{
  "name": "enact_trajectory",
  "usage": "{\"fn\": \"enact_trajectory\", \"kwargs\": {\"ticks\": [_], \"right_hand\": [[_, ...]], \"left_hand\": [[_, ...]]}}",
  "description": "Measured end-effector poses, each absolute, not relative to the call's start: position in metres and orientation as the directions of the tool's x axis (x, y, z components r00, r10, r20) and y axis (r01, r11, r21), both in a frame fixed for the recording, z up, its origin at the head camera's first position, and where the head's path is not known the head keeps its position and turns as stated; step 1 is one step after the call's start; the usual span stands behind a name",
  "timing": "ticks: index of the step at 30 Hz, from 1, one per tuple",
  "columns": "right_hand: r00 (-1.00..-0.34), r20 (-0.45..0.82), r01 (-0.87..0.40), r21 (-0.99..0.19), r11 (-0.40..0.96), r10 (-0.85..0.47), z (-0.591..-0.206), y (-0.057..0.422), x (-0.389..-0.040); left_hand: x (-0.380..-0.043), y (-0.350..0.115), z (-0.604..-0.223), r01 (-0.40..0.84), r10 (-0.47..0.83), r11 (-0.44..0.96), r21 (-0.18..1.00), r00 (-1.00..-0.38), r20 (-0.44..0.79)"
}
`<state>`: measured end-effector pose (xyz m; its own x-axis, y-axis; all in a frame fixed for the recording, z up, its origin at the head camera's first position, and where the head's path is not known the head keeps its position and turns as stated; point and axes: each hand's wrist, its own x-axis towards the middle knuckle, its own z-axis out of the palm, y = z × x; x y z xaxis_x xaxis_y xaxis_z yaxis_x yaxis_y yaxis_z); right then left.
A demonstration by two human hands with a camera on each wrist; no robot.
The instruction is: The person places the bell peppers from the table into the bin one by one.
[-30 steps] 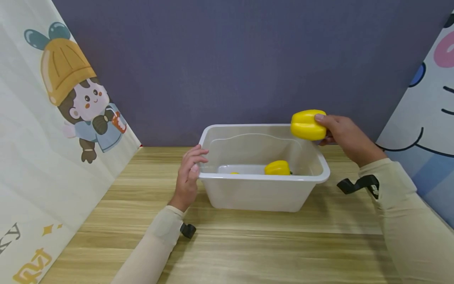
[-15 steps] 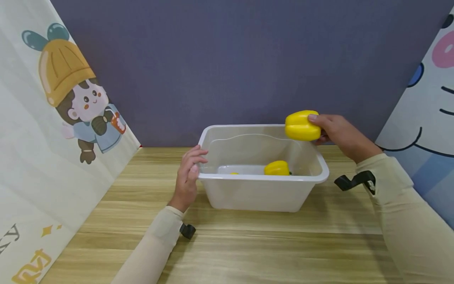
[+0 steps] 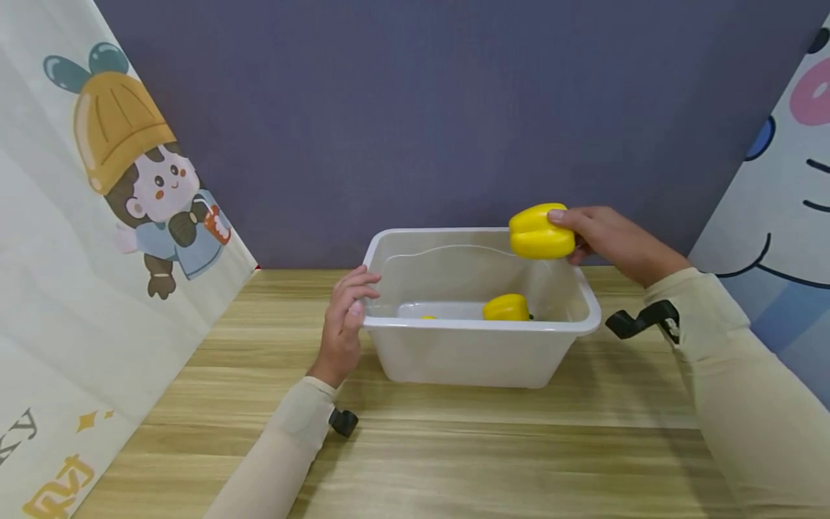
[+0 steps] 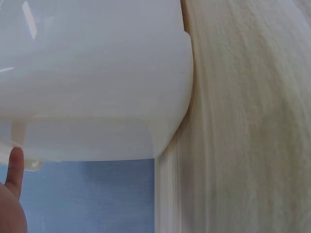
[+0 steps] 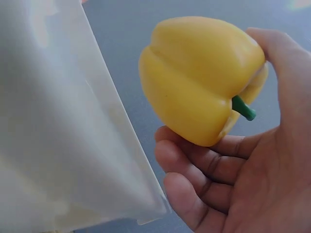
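In the head view my right hand [image 3: 603, 234] holds a yellow bell pepper [image 3: 541, 232] above the right back part of a white plastic bin [image 3: 467, 353]. The right wrist view shows that pepper's green stem [image 5: 243, 108] towards the palm, with the thumb on one side and the fingers on the other. My left hand [image 3: 341, 324] holds the bin's left rim, fingertips over the edge. Its thumb [image 4: 15, 170] shows beside the bin in the left wrist view. Inside the bin lies another yellow bell pepper [image 3: 507, 308]. A small yellow bit [image 3: 429, 316] peeks over the front rim, mostly hidden.
The bin stands on a wood-grain table [image 3: 454, 454]. Behind it rises a dark blue-grey panel [image 3: 421, 115]. A white cartoon-printed sheet [image 3: 58, 288] borders the left side, and another printed sheet [image 3: 772, 209] the right.
My right hand has moved a little to the left with the bell pepper, farther over the bin. The left hand, the bin and the pepper inside it have stayed in place.
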<state>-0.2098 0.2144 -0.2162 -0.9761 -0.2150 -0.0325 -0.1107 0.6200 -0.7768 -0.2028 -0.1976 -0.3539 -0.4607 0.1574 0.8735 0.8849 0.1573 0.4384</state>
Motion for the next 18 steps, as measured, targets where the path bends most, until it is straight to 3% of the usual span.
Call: {"fn": "enact_trajectory", "kwargs": {"ticks": [18], "right_hand": [[-0.958,-0.075,-0.131,-0.741,0.659,-0.276,-0.203,0.195,-0.217]], "left_hand": [[-0.202,-0.198,-0.353,0.887,0.151,0.152,0.437,-0.457,0.876]]}}
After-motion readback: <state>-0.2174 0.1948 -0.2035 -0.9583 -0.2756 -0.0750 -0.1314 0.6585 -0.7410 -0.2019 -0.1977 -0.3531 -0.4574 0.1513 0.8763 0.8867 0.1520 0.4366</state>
